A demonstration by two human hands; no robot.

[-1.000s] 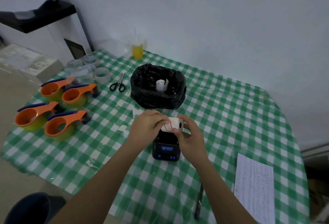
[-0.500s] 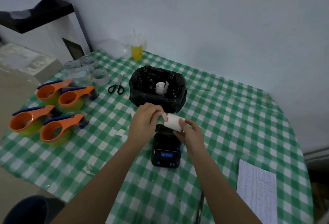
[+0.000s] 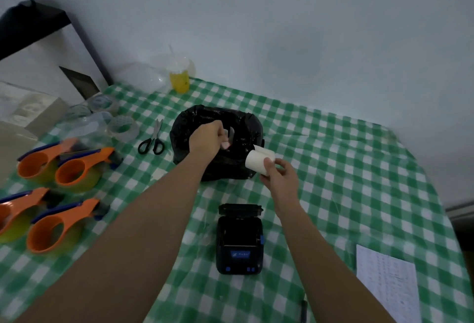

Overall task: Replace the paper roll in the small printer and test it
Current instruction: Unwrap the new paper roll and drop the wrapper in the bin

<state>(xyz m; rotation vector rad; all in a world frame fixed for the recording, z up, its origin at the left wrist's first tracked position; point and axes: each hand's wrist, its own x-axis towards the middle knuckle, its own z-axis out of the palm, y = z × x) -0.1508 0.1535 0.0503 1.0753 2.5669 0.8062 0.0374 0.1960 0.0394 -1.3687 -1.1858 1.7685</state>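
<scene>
A small black printer (image 3: 239, 240) sits on the green checked table with its lid flipped open toward the back. My right hand (image 3: 280, 177) holds a white paper roll (image 3: 258, 161) in the air beyond the printer, beside the black bin. My left hand (image 3: 207, 138) reaches over the black bag-lined bin (image 3: 246, 127), its fingertips pinched on a small red and white scrap (image 3: 225, 145). An old white roll core (image 3: 231, 133) stands inside the bin, partly hidden by my left hand.
Black-handled scissors (image 3: 152, 140) lie left of the bin. Several orange tape dispensers (image 3: 61, 222) and clear tape rolls (image 3: 123, 127) fill the left side. A yellow drink cup (image 3: 179, 79) stands at the back. A printed sheet (image 3: 389, 286) and a dark pen (image 3: 304, 311) lie near the front right.
Both hands rose from the printer toward the bin. My left hand peeled the red-marked scrap off the roll and carried it over the bin; my right hand moved the roll away from the printer.
</scene>
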